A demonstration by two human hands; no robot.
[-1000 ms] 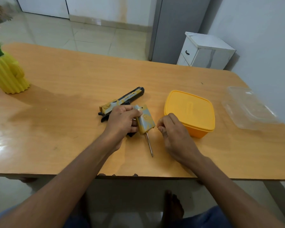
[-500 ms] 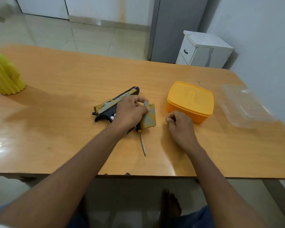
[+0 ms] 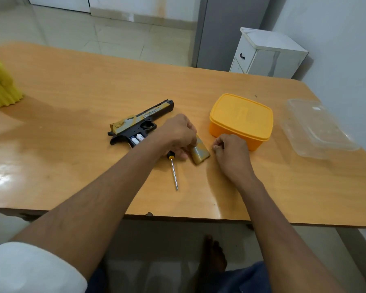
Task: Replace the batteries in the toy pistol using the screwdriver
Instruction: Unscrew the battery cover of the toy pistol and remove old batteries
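Observation:
The black and yellow toy pistol [image 3: 138, 121] lies on its side on the wooden table [image 3: 93, 96], its grip open, two white batteries [image 3: 137, 138] showing inside. My left hand [image 3: 176, 135] grips the yellow battery cover [image 3: 200, 152], which touches the table just right of the pistol. The screwdriver [image 3: 173, 171] lies under that hand, shaft pointing toward me, handle mostly hidden. My right hand [image 3: 230, 150] rests beside the cover with fingers curled; I cannot tell whether it pinches something small.
A closed orange plastic box [image 3: 241, 119] stands right behind my right hand. A clear plastic lid [image 3: 317, 127] lies at the far right. A yellow ribbed pot [image 3: 0, 85] stands at the left edge. The table's near edge is close below the screwdriver tip.
My left hand has carried the battery cover off the pistol's grip to the right and lowered it onto the table, uncovering the batteries. My right hand has stayed beside the cover.

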